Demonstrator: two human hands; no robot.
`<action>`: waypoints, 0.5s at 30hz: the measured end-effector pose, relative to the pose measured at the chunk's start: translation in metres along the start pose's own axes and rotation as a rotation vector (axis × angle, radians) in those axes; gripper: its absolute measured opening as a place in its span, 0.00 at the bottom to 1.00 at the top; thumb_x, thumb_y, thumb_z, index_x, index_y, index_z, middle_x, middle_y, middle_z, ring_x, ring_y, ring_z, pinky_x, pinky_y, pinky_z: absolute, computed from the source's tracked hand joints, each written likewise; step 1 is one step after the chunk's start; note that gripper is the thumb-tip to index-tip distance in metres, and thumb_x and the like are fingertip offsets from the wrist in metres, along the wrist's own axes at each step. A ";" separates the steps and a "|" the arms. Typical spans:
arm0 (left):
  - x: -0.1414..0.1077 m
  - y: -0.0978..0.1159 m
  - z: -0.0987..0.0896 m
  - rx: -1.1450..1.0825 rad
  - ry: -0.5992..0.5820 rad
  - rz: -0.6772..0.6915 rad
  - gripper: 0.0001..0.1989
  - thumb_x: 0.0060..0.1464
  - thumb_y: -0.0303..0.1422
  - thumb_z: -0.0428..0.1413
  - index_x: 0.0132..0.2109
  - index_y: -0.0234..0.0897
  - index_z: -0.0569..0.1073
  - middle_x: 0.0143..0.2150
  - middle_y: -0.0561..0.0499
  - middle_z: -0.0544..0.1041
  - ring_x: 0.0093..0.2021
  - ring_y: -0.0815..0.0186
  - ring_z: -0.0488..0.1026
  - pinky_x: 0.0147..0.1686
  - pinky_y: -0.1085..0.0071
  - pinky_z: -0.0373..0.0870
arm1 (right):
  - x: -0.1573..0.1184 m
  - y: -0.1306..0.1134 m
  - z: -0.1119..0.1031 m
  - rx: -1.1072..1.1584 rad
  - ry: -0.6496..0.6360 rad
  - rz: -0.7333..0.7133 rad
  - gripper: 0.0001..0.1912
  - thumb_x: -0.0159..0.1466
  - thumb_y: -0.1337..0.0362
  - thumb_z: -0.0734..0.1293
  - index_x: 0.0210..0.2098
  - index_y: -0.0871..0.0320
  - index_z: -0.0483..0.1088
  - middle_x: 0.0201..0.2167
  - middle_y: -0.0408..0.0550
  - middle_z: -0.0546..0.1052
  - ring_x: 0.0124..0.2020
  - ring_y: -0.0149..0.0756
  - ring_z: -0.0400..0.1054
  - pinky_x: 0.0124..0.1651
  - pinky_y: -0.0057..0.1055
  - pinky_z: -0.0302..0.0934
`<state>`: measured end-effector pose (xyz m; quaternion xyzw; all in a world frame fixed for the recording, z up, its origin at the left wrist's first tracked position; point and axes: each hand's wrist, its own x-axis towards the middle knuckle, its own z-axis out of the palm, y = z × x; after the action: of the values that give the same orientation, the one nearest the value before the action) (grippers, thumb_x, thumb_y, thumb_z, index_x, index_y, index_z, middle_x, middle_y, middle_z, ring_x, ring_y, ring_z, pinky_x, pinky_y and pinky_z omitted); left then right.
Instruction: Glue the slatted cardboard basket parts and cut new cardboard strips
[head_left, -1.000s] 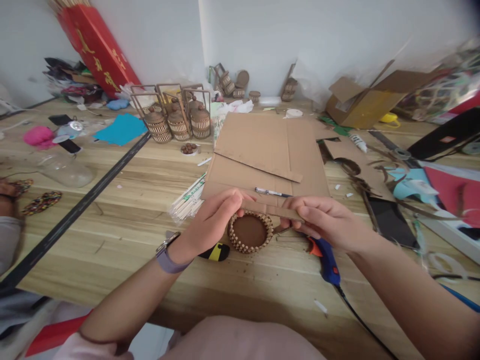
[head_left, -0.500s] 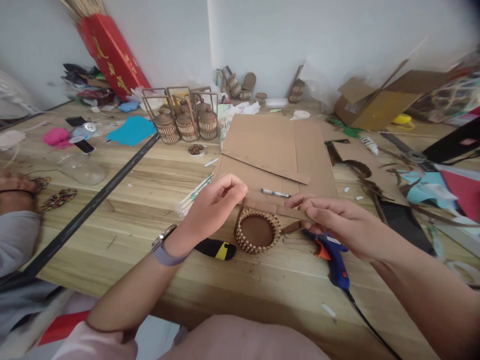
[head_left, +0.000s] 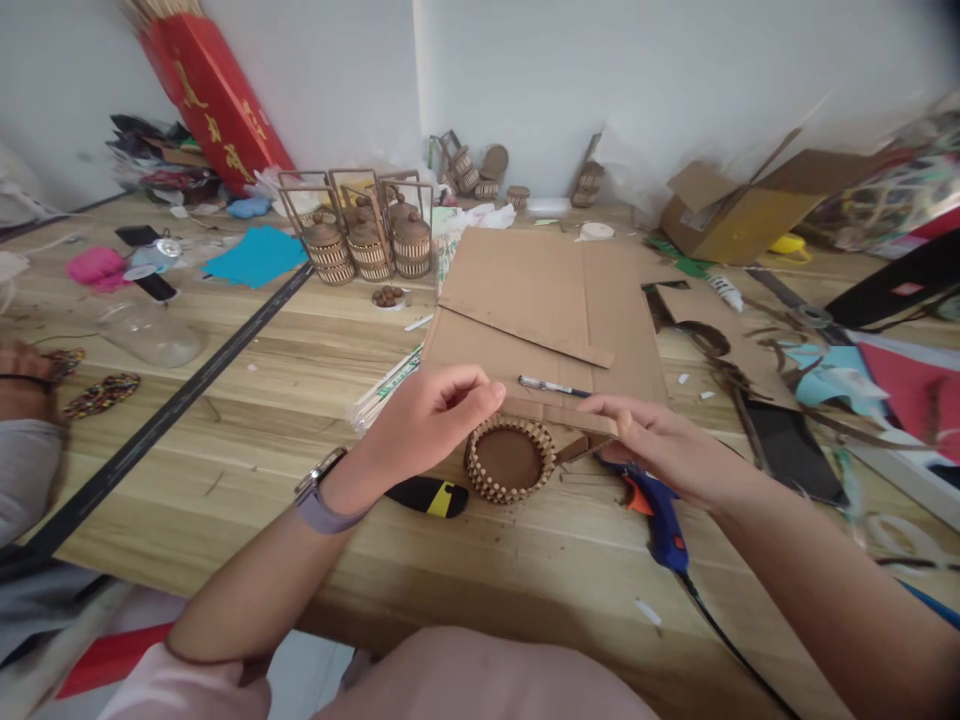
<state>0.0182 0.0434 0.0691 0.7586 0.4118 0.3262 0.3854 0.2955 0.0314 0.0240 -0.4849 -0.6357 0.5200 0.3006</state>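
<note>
Between my two hands stretches a narrow strip of brown cardboard (head_left: 555, 413). My left hand (head_left: 439, 410) pinches its left end and my right hand (head_left: 664, 445) grips the right end between thumb and fingers. Just below the strip sits a small round container (head_left: 517, 492) with a brown base and a wall of short light sticks. A blue glue gun (head_left: 666, 525) with an orange trigger lies under and beside my right hand. Partly hidden by my left wrist is a black and yellow handle (head_left: 431, 497). A pen (head_left: 551, 386) rests on the large cardboard sheet (head_left: 525, 270) beyond the strip.
Several small lidded baskets with tall handles (head_left: 367, 245) stand at the back left, near a dish of brown beads (head_left: 388, 297). Cardboard scraps (head_left: 731, 350) and an open box (head_left: 739, 210) occupy the right. Another person's hand (head_left: 26, 375) is at the far left.
My right hand has shifted slightly left, still holding the strip. My left hand has moved slightly down. The whole view has drifted a little to the right, so things appear further left.
</note>
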 end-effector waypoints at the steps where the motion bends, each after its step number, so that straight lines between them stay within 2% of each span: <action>1: 0.000 0.000 0.000 -0.001 0.000 0.003 0.19 0.64 0.40 0.49 0.25 0.38 0.58 0.23 0.59 0.56 0.25 0.71 0.55 0.26 0.71 0.51 | 0.002 0.006 0.001 0.050 -0.040 0.000 0.35 0.59 0.31 0.64 0.43 0.57 0.74 0.21 0.38 0.61 0.21 0.28 0.51 0.24 0.28 0.48; 3: 0.000 0.001 0.000 -0.005 -0.003 0.007 0.19 0.64 0.39 0.49 0.25 0.39 0.58 0.22 0.59 0.56 0.25 0.71 0.54 0.26 0.71 0.50 | 0.004 0.016 0.003 0.129 -0.147 -0.009 0.35 0.61 0.31 0.62 0.42 0.59 0.74 0.19 0.36 0.58 0.20 0.27 0.47 0.23 0.28 0.43; 7: 0.000 0.001 -0.001 -0.012 0.001 0.005 0.20 0.64 0.39 0.49 0.25 0.39 0.57 0.23 0.59 0.55 0.25 0.72 0.54 0.26 0.71 0.51 | 0.005 0.020 0.009 0.195 -0.301 -0.037 0.31 0.63 0.34 0.63 0.40 0.59 0.72 0.17 0.34 0.60 0.18 0.25 0.47 0.22 0.27 0.42; 10: 0.000 0.000 -0.001 -0.010 -0.001 0.007 0.20 0.65 0.39 0.49 0.25 0.39 0.57 0.23 0.59 0.55 0.25 0.72 0.54 0.26 0.71 0.51 | 0.005 0.020 0.012 0.228 -0.309 -0.036 0.28 0.64 0.37 0.65 0.38 0.58 0.71 0.15 0.33 0.60 0.16 0.24 0.47 0.21 0.26 0.40; 15: -0.002 -0.001 -0.002 0.014 -0.002 0.030 0.20 0.66 0.39 0.48 0.25 0.39 0.56 0.23 0.59 0.55 0.25 0.72 0.54 0.26 0.71 0.51 | 0.005 0.022 0.016 0.228 -0.225 -0.041 0.26 0.66 0.39 0.64 0.34 0.57 0.69 0.15 0.33 0.58 0.17 0.24 0.44 0.21 0.27 0.38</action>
<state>0.0155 0.0426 0.0685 0.7677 0.4024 0.3280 0.3756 0.2863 0.0299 -0.0024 -0.3732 -0.6121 0.6336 0.2909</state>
